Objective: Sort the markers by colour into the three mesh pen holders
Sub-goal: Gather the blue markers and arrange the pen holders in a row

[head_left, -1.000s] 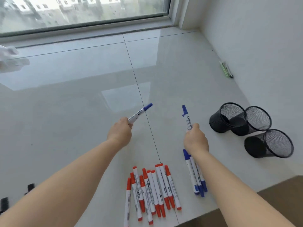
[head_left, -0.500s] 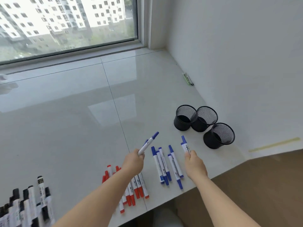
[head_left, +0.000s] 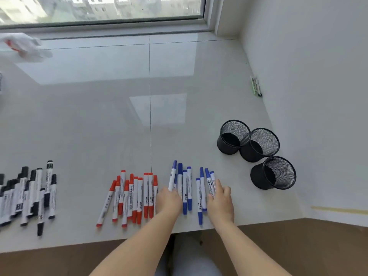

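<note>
The white tiled sill fills most of the view, with the window frame along its twelve o'clock edge and a white wall toward three o'clock; three black mesh pen holders stand upright in a touching cluster at about three o'clock, all apparently holding no markers; the black markers lie in a loose row at nine o'clock, the red markers lie side by side near six o'clock, and the blue markers lie just to their right, at about five o'clock from the sill's centre; a crumpled white bag sits far off at ten o'clock, and a small green-and-white pen lies against the wall at two o'clock; the left hand has its fingers curled round one blue marker, whose cap points toward twelve o'clock above the group; the right hand rests on the rightmost blue markers with fingers fairly straight and close together; whether it grips one I cannot tell.
</note>
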Demonstrator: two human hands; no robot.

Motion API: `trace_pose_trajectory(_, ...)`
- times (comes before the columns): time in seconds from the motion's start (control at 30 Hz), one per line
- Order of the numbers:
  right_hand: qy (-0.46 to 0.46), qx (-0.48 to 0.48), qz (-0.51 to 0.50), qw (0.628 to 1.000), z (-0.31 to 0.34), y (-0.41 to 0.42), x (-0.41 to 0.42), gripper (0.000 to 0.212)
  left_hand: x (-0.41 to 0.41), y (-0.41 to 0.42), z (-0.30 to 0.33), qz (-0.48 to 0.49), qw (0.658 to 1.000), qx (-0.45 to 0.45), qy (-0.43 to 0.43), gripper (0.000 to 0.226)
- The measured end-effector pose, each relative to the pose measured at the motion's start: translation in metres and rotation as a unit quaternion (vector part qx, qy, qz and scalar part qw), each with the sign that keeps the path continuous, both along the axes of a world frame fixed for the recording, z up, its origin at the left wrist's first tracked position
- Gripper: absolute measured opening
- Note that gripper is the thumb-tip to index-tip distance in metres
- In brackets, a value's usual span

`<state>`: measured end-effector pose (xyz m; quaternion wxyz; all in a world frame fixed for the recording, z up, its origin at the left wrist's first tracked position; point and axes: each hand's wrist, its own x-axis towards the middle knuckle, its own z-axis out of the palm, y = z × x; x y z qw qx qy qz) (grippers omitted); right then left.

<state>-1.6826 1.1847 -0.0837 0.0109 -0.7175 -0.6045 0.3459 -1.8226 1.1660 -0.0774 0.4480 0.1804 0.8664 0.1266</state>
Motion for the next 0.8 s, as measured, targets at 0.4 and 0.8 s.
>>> trace_pose_trajectory(0.4, -0.034, 0.039, 0.081, 0.995, -0.004, 0.004, -0.003, 0.056, 0.011, -0.006, 0.004, -0.090, 0.991, 0.056, 0.085, 0.049)
trace_pose_trajectory(0.8, -0.061, 0.369, -0.165, 0.913, 0.047, 0.028, 0.064, 0.061, 0.038, 0.086, 0.039, -0.252, 0.941, 0.201, 0.101, 0.054)
